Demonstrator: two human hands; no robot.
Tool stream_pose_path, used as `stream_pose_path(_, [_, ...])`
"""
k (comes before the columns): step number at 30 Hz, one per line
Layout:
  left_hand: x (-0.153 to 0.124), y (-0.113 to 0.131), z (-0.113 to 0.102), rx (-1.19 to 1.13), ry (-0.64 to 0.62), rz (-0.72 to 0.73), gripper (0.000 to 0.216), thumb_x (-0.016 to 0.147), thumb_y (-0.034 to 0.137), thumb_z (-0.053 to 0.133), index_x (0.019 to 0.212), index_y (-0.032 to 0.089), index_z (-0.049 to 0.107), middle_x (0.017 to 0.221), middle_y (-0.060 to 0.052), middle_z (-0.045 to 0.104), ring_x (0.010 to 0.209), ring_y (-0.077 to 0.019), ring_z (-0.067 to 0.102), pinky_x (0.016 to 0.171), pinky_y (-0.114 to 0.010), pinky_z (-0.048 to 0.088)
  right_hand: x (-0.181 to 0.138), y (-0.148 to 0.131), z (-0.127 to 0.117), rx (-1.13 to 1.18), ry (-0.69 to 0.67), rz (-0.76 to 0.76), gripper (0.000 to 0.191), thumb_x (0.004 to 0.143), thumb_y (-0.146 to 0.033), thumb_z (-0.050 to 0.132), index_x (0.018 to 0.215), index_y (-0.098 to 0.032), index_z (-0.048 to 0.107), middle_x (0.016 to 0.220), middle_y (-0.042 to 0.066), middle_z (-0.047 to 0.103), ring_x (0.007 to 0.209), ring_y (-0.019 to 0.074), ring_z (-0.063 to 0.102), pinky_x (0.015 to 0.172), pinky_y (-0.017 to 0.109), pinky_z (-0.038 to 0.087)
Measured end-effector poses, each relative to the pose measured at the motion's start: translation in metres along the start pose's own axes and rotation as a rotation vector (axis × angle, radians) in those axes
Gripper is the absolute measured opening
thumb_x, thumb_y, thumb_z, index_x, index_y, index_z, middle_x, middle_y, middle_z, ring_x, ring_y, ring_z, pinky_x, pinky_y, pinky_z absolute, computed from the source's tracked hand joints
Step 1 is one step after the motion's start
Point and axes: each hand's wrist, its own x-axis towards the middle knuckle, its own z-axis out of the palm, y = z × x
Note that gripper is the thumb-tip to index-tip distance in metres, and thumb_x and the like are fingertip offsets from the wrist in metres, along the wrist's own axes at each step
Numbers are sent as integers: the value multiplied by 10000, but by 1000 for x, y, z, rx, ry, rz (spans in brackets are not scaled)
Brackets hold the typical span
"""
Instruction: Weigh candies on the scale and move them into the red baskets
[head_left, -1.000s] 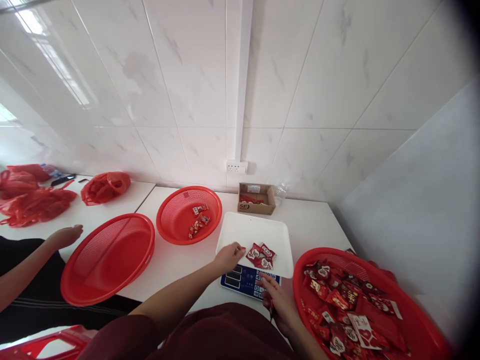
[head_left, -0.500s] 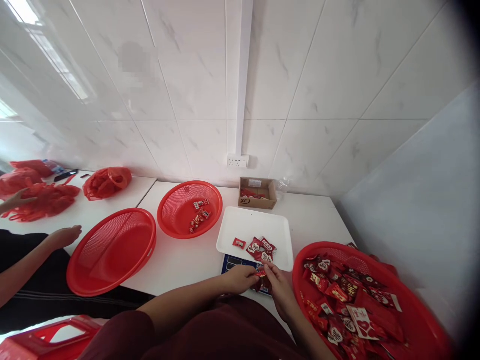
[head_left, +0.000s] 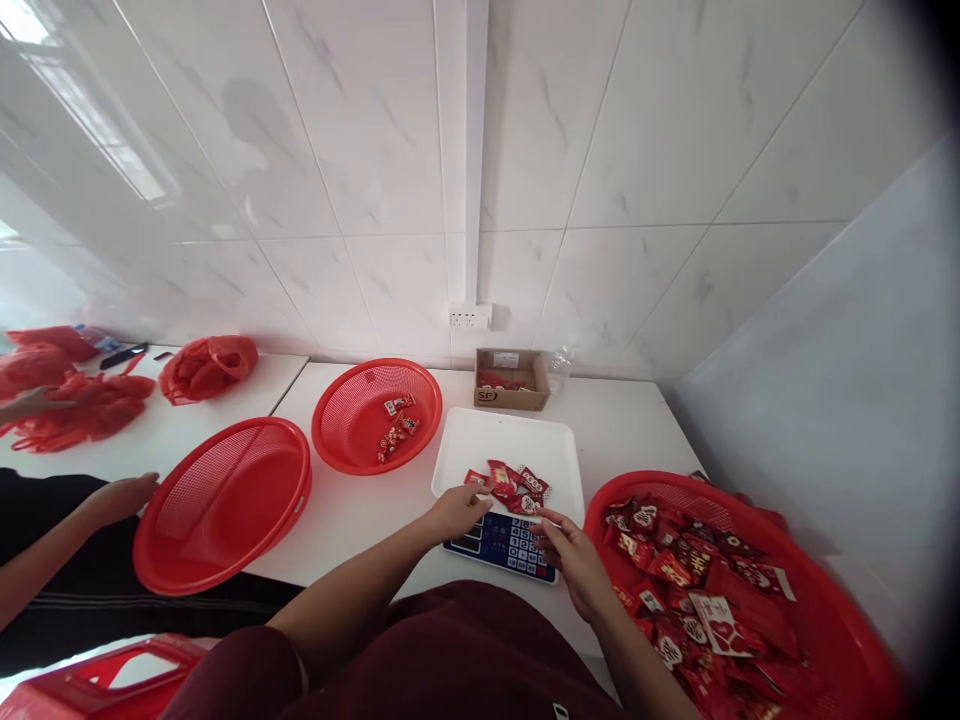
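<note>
Left hand (head_left: 459, 513) and right hand (head_left: 571, 558) have moved apart since half a second ago, and a bright red snack packet (head_left: 504, 477) now lies on the white tray (head_left: 510, 435)
Watching from far away, I see the left fingers bent at the tray's near edge, tips close together beside the packets; I can't tell if they pinch one. Right fingers are bent by the front right part of the tray, thumb near the fingers, and I can't tell if they hold anything. Dark red packets (head_left: 535, 483) lie with the bright one. Under the tray is a blue scale (head_left: 499, 540) with number keys. On the right, a big red basket (head_left: 847, 620) holds lots of red packets. Behind the tray, I see a cardboard box (head_left: 517, 399)
</note>
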Motion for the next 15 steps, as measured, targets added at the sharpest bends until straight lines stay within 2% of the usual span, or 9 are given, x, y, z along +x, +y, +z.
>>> stream_pose_path(2, [3,-2,-5,237,79,56,354,833,330,467,1154,217,565,986,-48,656,943,-199,601,875,-330,437,1,2,-11,-25,49,-17,424,626,-478,663,949,-204,643,783,33,691,652,158,607,562,264,469])
stream_pose_path(4, [4,-7,-6,385,153,129,427,830,307,476,1247,222,510,1230,-83,573,1171,-235,498,997,-363,363,1,8,-24,-63,113,-57,420,638,-479,637,954,-201,639,801,45,696,664,172,616,573,280,486])
stream_pose_path(7, [10,-15,0,470,174,150,685,806,361,536,1423,205,283,1513,-115,229,1403,-289,138,1111,-420,201,2,20,-43,-152,217,-157,420,663,-490,594,956,-191,624,812,62,698,680,190,629,590,300,503])
stream_pose_path(10, [22,-19,10,475,62,135,883,779,481,564,1473,178,109,1546,-149,27,1409,-331,-22,1120,-463,160,4,31,-56,-258,272,-208,438,682,-507,559,965,-177,614,827,79,697,693,201,638,600,314,512])
stream_pose_path(12, [33,-18,18,492,16,177,927,771,525,563,1477,172,75,1543,-165,-7,1405,-340,-35,1121,-471,154,6,36,-58,-338,280,-240,446,690,-517,545,971,-179,619,856,90,702,722,212,644,628,330,518])
stream_pose_path(15, [48,-10,31,573,56,267,938,758,616,531,1477,210,87,1544,-157,-20,1402,-358,-42,1113,-539,92,7,42,-55,-457,278,-339,426,716,-513,523,970,-188,631,939,108,707,810,226,652,737,355,514])
